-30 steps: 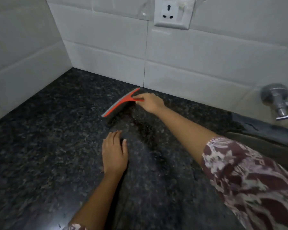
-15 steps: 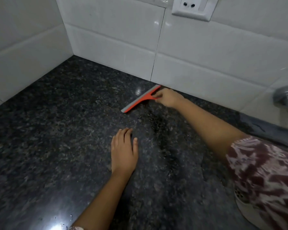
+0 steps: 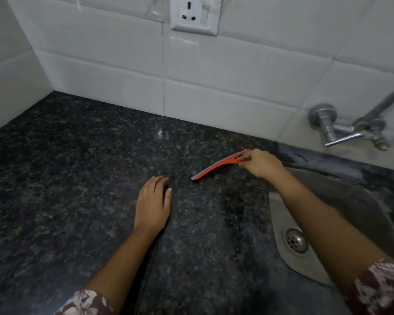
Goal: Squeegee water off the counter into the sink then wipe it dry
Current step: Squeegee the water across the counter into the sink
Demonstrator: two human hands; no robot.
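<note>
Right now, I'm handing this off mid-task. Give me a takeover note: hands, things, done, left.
Right hand grips the orange squeegee by its handle, blade low at the granite counter, just short of the sink; contact unclear.
Left hand rests flat on the counter, holding nothing.
Done: cannot tell; a dark streak beside the sink may be water.
Left: push the water into the sink, then wipe the counter dry.

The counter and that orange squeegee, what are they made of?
The counter looks like polished granite: dark, speckled stone with a bright glint on it. The squeegee has an orange body, probably smooth plastic. The grey strip along its edge may be rubber, though that is hard to tell.
</note>
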